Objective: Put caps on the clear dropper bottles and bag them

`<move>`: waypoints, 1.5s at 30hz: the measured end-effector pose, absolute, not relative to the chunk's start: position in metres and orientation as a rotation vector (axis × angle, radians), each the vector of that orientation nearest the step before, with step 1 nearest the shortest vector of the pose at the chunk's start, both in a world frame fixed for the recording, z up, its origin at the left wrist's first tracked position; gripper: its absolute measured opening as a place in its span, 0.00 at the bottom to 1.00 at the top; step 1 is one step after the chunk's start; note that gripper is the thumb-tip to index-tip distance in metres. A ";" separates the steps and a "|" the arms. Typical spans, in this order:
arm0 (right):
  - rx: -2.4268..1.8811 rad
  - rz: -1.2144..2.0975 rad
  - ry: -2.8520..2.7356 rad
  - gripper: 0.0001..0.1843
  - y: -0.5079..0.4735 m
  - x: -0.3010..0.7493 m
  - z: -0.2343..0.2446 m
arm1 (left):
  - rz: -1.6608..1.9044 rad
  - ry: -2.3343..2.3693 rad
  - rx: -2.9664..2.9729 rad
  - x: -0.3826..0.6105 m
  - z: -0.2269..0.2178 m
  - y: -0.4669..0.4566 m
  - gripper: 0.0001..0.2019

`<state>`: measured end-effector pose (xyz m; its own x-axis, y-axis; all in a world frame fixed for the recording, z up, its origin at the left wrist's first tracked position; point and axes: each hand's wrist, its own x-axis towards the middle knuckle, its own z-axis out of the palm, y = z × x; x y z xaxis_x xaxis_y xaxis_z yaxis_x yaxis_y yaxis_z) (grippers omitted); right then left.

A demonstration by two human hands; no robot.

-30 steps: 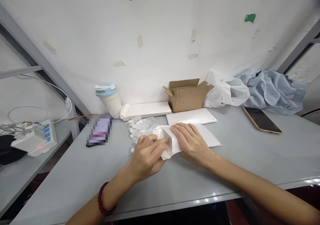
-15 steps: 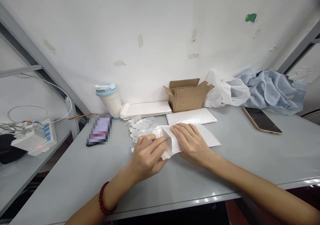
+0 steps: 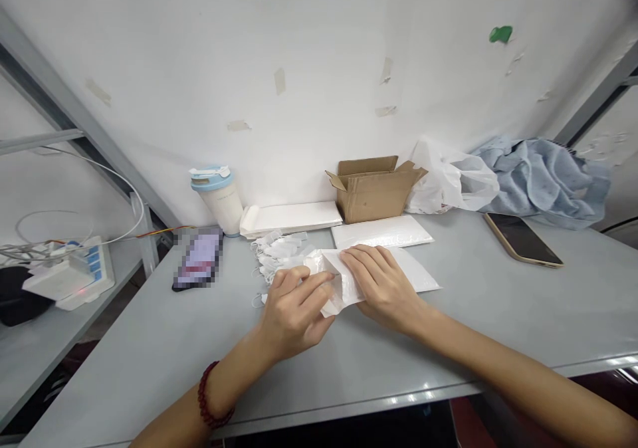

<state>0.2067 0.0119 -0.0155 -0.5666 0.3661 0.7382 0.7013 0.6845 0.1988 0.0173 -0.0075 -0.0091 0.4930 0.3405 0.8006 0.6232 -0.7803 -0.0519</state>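
Observation:
A white padded envelope (image 3: pixel 416 272) lies slanted above the table between both hands, its mouth facing left and held partly apart. My left hand (image 3: pixel 298 308), with a dark red bead bracelet at the wrist, has its fingers curled at the envelope's mouth, some of them reaching inside. Wrapped over the envelope's upper side, my right hand (image 3: pixel 386 292) grips it near the middle; the thumb is hidden beneath. Just behind my left hand is a pile of white tags with string loops (image 3: pixel 279 252). Another white padded envelope (image 3: pixel 383 232) lies flat beyond the right hand.
A stack of white envelopes (image 3: pixel 294 218) lies by the wall beside an open cardboard box (image 3: pixel 376 192). A lidded cup (image 3: pixel 219 202) and a blurred purple item (image 3: pixel 199 258) are left. A plastic bag (image 3: pixel 448 179), blue cloth (image 3: pixel 543 179) and phone (image 3: pixel 523 238) are right.

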 end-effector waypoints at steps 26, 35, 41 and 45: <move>-0.766 -0.659 -2.256 0.18 0.009 0.204 -0.012 | -0.976 -0.827 -2.590 0.012 -0.010 -0.004 0.08; -0.722 -0.718 -2.267 0.17 0.009 0.207 -0.014 | -1.375 -0.837 -2.212 0.012 -0.004 -0.004 0.08; -0.691 -0.716 -2.260 0.17 0.008 0.206 -0.012 | -1.480 -0.856 -2.097 0.017 -0.009 -0.006 0.09; -0.678 -0.729 -2.251 0.18 0.007 0.204 -0.012 | -1.458 -0.900 -2.139 0.019 -0.013 -0.007 0.09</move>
<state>0.2043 0.0066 -0.0119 -0.6423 0.2615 0.7204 0.6343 0.7089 0.3083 0.0188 -0.0072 -0.0128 0.2494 0.2845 0.9257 0.7001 -0.7134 0.0306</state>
